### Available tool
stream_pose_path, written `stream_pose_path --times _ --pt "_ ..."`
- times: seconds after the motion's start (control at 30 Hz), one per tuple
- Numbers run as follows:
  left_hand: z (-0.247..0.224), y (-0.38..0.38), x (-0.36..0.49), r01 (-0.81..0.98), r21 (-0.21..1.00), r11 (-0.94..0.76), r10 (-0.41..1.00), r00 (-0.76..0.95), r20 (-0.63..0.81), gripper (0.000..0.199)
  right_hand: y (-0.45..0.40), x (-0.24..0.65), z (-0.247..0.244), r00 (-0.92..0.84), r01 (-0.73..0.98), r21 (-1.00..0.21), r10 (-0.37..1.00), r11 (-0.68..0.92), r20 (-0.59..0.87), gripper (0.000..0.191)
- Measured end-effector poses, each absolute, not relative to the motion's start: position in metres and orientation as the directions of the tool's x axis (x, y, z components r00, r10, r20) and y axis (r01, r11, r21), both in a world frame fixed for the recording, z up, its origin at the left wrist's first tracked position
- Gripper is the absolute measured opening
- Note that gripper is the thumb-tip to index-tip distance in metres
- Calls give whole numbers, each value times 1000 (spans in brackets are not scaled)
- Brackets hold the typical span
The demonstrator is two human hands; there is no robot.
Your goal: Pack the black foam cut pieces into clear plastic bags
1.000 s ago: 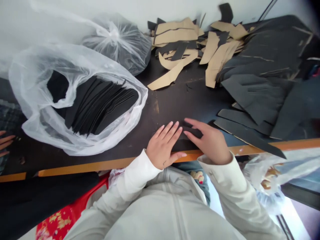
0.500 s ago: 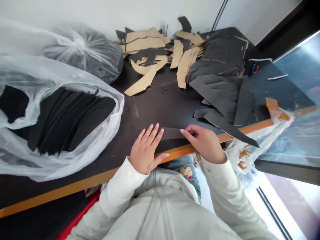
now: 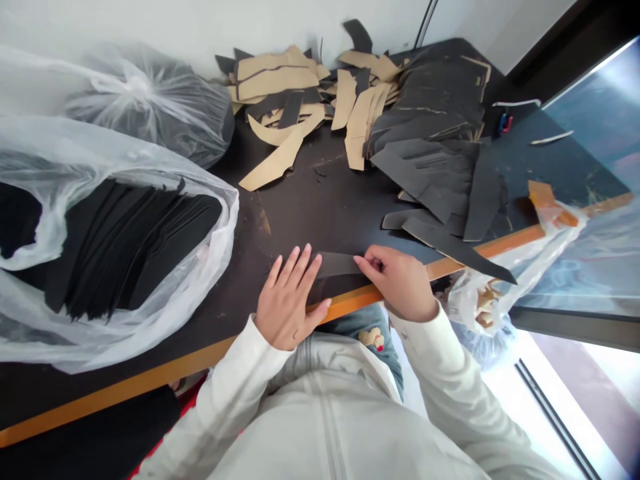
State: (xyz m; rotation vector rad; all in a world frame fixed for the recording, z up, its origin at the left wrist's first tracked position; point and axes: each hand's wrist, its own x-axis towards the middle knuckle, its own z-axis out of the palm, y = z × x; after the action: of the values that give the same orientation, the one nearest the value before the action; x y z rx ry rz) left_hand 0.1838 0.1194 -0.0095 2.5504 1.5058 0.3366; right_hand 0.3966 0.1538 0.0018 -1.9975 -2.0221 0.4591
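One dark strip [image 3: 336,265] runs from flat-laid left fingers [image 3: 300,268] to right fingers [image 3: 369,269] pinching its end

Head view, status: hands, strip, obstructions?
Left hand flat on dark strip; right hand pinching its right end. Strip near table edge. Black pieces beyond right hand.
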Motion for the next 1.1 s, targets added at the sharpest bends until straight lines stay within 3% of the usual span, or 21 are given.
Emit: stream_pose_path --times 0.27,0.43,0.57,0.7,0.9,1.1 --pt "-11 127 223 789 285 -545 837 532 129 69 151 393 -2 -18 935 -354 1000 12 -15 34" --pt "-19 131 221 777 292 -558 828 547 127 87 154 397 -1 -55 929 -367 998 41 -28 35" --pt "-19 131 219 767 301 -567 821 554 134 91 160 414 2 -83 953 -296 995 60 -64 41" --pt "-19 131 219 764 320 -561 825 548 139 86 154 426 8 -164 900 -412 986 142 -18 45" --pt "-15 130 223 742 366 -562 821 554 138 71 130 412 11 48 821 -560 963 114 266 32" --pt "-15 125 237 769 307 -561 824 554 118 94 121 413 1 168 778 -621 924 89 343 30"
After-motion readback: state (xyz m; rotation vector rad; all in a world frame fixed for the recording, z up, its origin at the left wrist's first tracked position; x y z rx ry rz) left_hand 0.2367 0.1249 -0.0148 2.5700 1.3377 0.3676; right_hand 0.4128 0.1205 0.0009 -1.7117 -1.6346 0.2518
